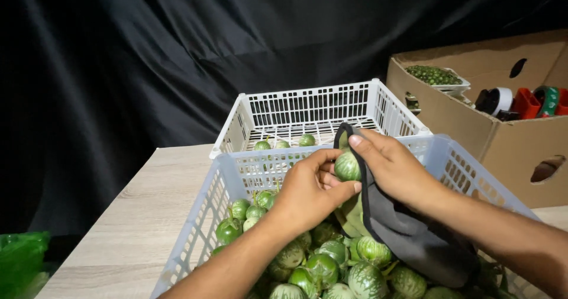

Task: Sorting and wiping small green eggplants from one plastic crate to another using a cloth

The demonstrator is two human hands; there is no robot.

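My left hand (307, 191) grips a small round green eggplant (347, 166) above the near white plastic basket (234, 175). My right hand (390, 163) holds a grey cloth (408, 234) with a black edge against that eggplant, the cloth draping down over the basket. Several green striped eggplants (331, 263) fill the near basket. A second white basket (307, 107) stands behind it with three small eggplants (284, 142) on its floor.
A cardboard box (503, 127) at the right holds a tray of small green produce (435, 74) and rolls of tape (520, 101). A green plastic bag (21, 260) lies at the lower left. The wooden table (124, 228) meets a black curtain behind.
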